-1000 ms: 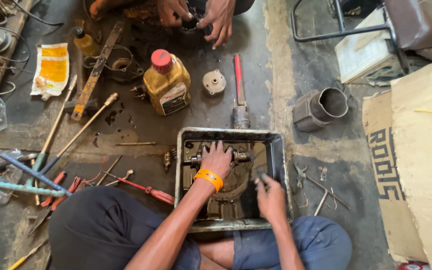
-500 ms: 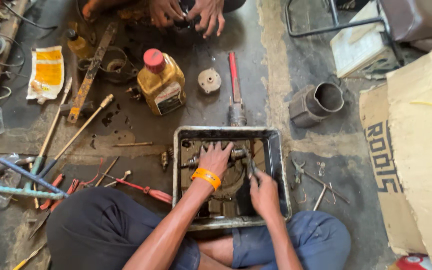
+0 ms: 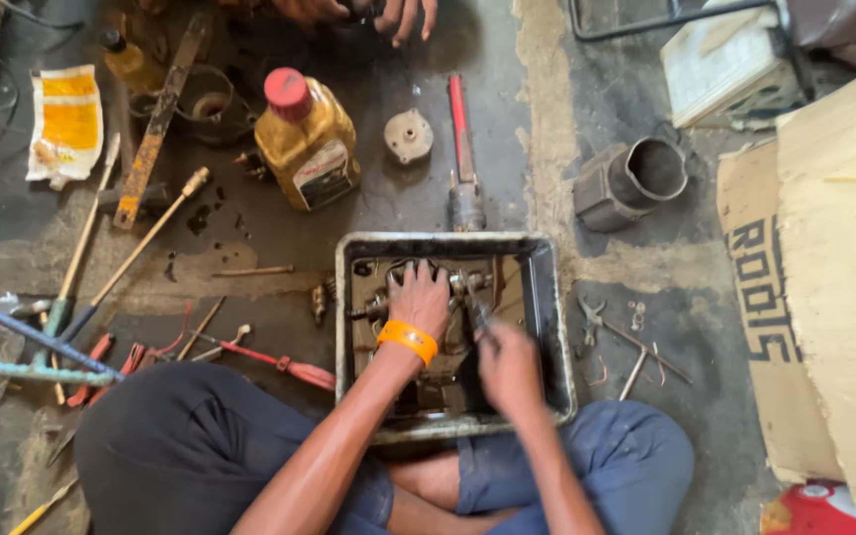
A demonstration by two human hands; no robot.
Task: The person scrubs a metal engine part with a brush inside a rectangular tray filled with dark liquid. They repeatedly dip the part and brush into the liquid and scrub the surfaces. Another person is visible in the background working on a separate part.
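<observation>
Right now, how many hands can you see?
3: the left hand and right hand are inside the metal tray; another person's hand shows at the top edge. More may be hidden.
</observation>
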